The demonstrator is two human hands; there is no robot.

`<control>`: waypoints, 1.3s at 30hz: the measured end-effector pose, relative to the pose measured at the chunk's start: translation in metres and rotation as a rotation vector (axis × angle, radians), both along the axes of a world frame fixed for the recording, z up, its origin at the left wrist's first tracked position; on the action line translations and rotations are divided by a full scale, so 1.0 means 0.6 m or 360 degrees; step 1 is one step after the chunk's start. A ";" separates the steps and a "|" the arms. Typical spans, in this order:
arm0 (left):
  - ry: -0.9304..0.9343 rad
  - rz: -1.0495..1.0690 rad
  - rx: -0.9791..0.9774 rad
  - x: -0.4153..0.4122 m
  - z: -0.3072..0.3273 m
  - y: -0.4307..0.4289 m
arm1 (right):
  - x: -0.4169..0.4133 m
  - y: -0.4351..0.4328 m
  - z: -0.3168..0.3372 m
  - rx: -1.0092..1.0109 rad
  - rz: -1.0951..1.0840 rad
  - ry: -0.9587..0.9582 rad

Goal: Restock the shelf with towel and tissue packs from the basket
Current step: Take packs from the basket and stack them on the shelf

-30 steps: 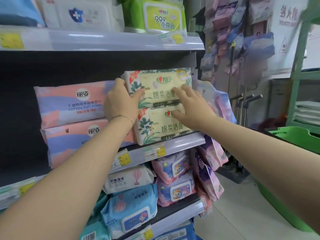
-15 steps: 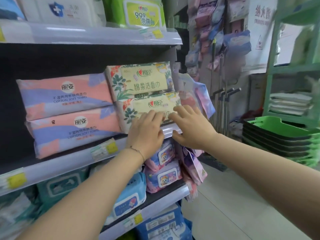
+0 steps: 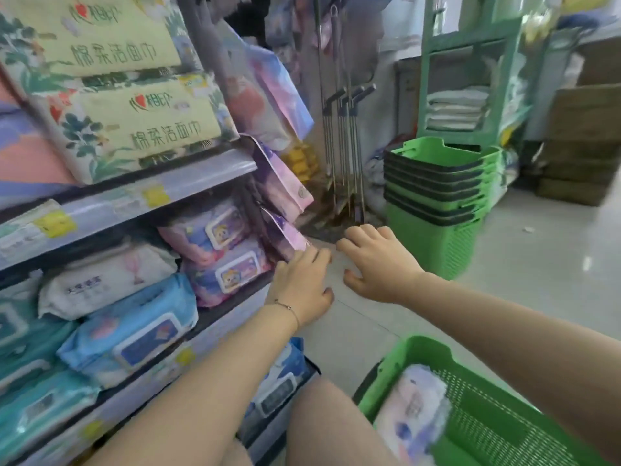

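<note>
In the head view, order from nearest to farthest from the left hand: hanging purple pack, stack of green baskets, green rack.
1. hanging purple pack, at the shelf end, just by the left hand.
2. stack of green baskets, on the floor, to the right.
3. green rack, behind that stack.

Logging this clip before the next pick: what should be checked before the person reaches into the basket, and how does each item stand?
1. Free left hand: ok, fingers relaxed, holding nothing.
2. Free right hand: ok, also empty.
3. Stock in the basket: ok, a white pack lies inside.
4. Two floral packs seated on the shelf: ok, stacked one on the other.
5. Room on that shelf for another pack: cannot tell, the view cuts it off.
</note>
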State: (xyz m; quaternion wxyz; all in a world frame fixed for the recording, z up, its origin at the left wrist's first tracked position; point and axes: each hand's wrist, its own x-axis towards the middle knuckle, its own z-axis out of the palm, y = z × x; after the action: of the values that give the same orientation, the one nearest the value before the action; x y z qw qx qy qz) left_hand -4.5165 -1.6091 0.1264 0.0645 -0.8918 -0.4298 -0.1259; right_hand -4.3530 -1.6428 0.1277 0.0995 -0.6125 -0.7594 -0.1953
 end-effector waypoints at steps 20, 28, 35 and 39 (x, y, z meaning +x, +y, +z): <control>0.0512 -0.0427 -0.0828 0.209 -0.292 -0.062 | 0.190 -0.142 -0.359 -0.0799 -0.0581 0.0397; 0.0720 -0.0538 -0.1036 0.218 -0.363 -0.083 | 0.141 -0.219 -0.462 -0.1340 -0.0599 0.0586; 0.0545 -0.0548 -0.1136 0.213 -0.372 -0.089 | 0.089 -0.251 -0.519 -0.1565 -0.0583 0.0708; 0.0596 -0.0526 -0.1184 0.210 -0.378 -0.088 | 0.074 -0.264 -0.537 -0.1702 -0.0640 0.0735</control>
State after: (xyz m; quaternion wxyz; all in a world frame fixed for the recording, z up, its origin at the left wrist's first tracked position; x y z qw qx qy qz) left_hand -4.3904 -1.6621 -0.1006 -0.2050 -0.9184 -0.2785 0.1923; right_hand -4.3085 -1.8011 -0.1948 -0.0984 -0.7353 -0.5807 0.3354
